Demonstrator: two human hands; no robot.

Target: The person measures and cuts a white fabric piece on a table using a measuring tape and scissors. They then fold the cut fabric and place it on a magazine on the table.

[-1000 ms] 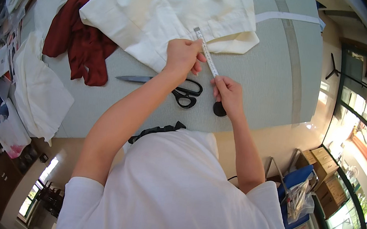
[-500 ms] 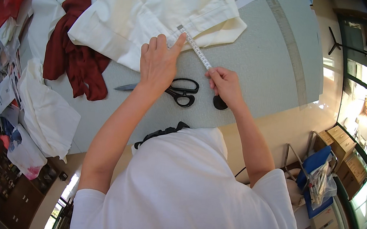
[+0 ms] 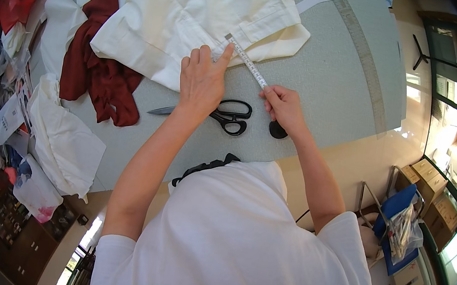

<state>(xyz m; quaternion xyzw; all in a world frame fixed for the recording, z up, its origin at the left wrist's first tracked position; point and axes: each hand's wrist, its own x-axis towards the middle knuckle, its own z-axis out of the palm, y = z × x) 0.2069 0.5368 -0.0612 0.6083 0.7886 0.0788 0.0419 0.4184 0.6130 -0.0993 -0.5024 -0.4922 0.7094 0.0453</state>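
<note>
A white garment (image 3: pixel 199 14) is spread on the grey table, its folded edge turned toward me. Across that edge a narrow white tape measure (image 3: pixel 248 64) runs slantwise, its metal-tipped end on the cloth. My left hand (image 3: pixel 202 81) rests flat with fingers out, the index fingertip beside the tape near its far end. Between thumb and fingers, my right hand (image 3: pixel 282 108) pinches the tape's nearer part. Just below that hand a black round thing (image 3: pixel 277 129) shows partly. Black-handled scissors (image 3: pixel 234 118) lie nearer to me, their blades partly under my left wrist.
Crumpled dark red cloth (image 3: pixel 102 68) lies left of the garment. Farther left are white fabric (image 3: pixel 65 135) and heaped plastic bags and papers. A grey ruler-like strip (image 3: pixel 361 56) crosses the table's right part. A blue chair (image 3: pixel 401 214) stands at right, beyond the table edge.
The whole view has shifted slightly, so things sit a little farther right. Both hands keep their places on the tape and cloth.
</note>
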